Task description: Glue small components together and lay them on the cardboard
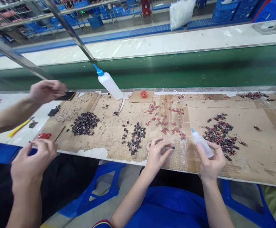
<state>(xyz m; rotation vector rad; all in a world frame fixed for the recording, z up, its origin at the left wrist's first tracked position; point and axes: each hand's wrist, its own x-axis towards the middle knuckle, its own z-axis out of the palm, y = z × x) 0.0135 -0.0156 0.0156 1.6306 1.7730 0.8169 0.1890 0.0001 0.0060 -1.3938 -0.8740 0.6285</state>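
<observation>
My left hand (157, 154) rests at the near edge of the cardboard, with thumb and fingers pinched on a small dark component (172, 147). In my right hand (212, 163) is a small translucent squeeze bottle (205, 147), its blue tip tilted up and to the left. Beyond my left hand lie scattered small parts with red wires (165, 122). Left of it spreads a loose group of small black parts (137, 136). A pile of black parts with red wires (220, 136) lies beside the bottle.
At left, a co-worker's hands (33, 155) work over the table near a red object (44, 136). A larger white bottle with blue nozzle (110, 85) leans at the back, near a red cup (143, 94). A black pile (85, 123) and a green belt (152, 71) are also there.
</observation>
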